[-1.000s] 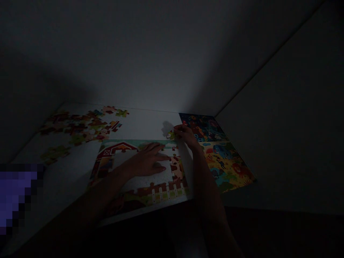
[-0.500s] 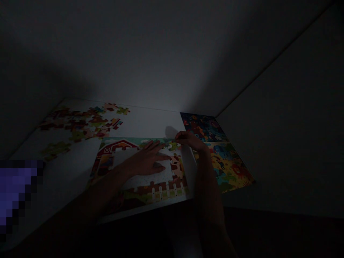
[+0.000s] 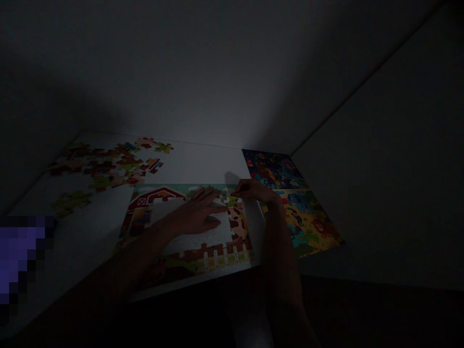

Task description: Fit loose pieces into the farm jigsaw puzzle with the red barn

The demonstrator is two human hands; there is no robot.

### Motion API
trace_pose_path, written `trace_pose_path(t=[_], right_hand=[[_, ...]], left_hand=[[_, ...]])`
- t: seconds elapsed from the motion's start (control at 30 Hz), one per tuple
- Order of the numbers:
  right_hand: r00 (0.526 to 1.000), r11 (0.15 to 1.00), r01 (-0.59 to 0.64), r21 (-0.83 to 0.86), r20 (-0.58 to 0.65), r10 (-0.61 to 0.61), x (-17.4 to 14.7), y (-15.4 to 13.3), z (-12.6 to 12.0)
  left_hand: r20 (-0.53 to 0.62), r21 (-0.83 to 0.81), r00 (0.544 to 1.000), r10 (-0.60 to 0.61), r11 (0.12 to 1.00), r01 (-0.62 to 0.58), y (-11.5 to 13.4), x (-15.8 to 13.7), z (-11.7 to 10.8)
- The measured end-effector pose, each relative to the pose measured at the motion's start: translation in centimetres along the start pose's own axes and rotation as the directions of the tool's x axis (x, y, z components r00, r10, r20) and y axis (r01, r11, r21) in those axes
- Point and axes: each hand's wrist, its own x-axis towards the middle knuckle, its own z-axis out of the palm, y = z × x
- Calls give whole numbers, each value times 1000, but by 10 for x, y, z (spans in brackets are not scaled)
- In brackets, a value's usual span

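Note:
A partly assembled jigsaw puzzle (image 3: pixel 213 256) lies flat on the white table, with a red barn, a spotted cow and a white fence along its border; its middle is a bare pale area. My left hand (image 3: pixel 197 212) rests flat on the upper part of the puzzle, fingers spread. At the puzzle's upper right corner, my right hand (image 3: pixel 253 190) is closed in a pinch on the edge of a green puzzle piece (image 3: pixel 232 199). The fingertips partly hide that piece.
Loose puzzle pieces (image 3: pixel 126 162) lie heaped at the back left of the table (image 3: pixel 203 164). A dark-blue picture (image 3: pixel 275 169) and a yellow animal picture (image 3: pixel 311 217) lie to the right. A pale wall (image 3: pixel 181 96) rises behind. The light is dim.
My right hand's fingertips have come down slightly and left onto the corner piece. My left hand stays spread on the puzzle. The view has shifted slightly.

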Motion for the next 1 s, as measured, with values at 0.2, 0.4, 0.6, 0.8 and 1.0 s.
trace_pose_path(t=[0.2, 0.4, 0.6, 0.8, 1.0], right_hand=[[1000, 999, -10, 34, 8, 10, 0, 2, 0], [999, 998, -24, 60, 48, 21, -2, -1, 1], [995, 996, -13, 91, 99, 4, -3, 0, -1], [994, 999, -13, 47, 111, 7, -6, -1, -2], [994, 1000, -12, 13, 107, 11, -6, 0, -2]], left_hand=[[3, 22, 1000, 7, 1000, -7, 0, 0, 0], [-19, 12, 1000, -3, 1000, 3, 1, 1, 1], [-29, 21, 1000, -3, 1000, 4, -1, 1, 3], [-35, 31, 999, 4, 1000, -3, -2, 1, 6], [-68, 38, 997, 21, 999, -18, -5, 0, 9]])
